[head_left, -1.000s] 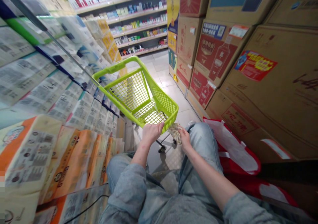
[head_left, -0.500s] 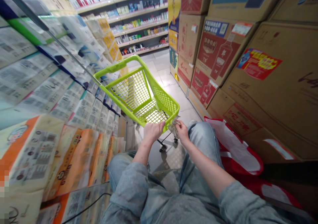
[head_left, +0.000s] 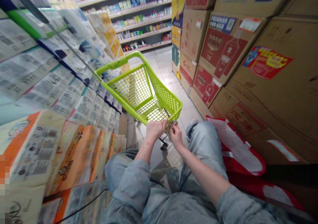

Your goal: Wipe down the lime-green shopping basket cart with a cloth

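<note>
A bright green plastic shopping cart [head_left: 121, 100] with lattice walls stands in front of my knees, its basket holding nothing that I can make out. My left hand [head_left: 156, 130] is closed over the near rim of the cart. Just to its right, my right hand [head_left: 176, 136] pinches a crumpled greyish cloth [head_left: 170, 130] against the outside of the cart's near end. Part of the cloth is hidden behind the fingers. Below the basket a black caster wheel [head_left: 164, 146] shows on the floor.
Packs of tissue paper [head_left: 72, 161] are stacked close on my left. Tall cardboard boxes [head_left: 258, 98] line the right, with a red and white bag [head_left: 240, 144] beside my knee. Stocked shelves [head_left: 146, 19] stand at the far end. A metal pole [head_left: 72, 50] slants in at upper left.
My right hand has moved left and slightly down with the cloth, closer to my left hand. The left hand keeps its grip on the rim. The whole view has shifted slightly.
</note>
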`<action>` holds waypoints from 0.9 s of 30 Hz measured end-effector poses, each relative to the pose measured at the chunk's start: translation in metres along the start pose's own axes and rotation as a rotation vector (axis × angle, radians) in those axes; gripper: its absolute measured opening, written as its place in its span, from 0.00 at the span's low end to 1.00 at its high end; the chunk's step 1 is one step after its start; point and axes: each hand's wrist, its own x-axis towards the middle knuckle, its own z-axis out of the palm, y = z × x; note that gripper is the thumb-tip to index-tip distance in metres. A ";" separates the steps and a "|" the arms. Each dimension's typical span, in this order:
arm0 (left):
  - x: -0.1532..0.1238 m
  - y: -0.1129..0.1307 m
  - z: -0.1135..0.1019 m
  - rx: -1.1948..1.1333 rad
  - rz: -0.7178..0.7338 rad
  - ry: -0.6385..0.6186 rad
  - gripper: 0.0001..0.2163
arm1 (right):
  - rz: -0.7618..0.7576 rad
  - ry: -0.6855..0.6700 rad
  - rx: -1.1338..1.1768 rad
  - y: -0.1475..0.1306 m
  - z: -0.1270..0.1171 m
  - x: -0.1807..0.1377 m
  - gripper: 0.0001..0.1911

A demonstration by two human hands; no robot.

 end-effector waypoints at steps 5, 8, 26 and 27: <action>0.001 -0.001 0.001 -0.002 -0.006 -0.004 0.29 | 0.107 -0.070 0.065 0.002 -0.001 0.002 0.19; 0.000 -0.001 0.000 -0.013 -0.013 -0.010 0.30 | 0.164 -0.088 0.104 0.008 -0.012 -0.001 0.17; 0.001 -0.003 0.001 -0.029 -0.007 0.051 0.31 | 0.126 -0.105 0.125 0.025 -0.009 0.003 0.22; 0.000 -0.003 0.002 -0.034 -0.011 0.061 0.31 | 0.126 -0.128 0.121 0.027 -0.009 -0.003 0.22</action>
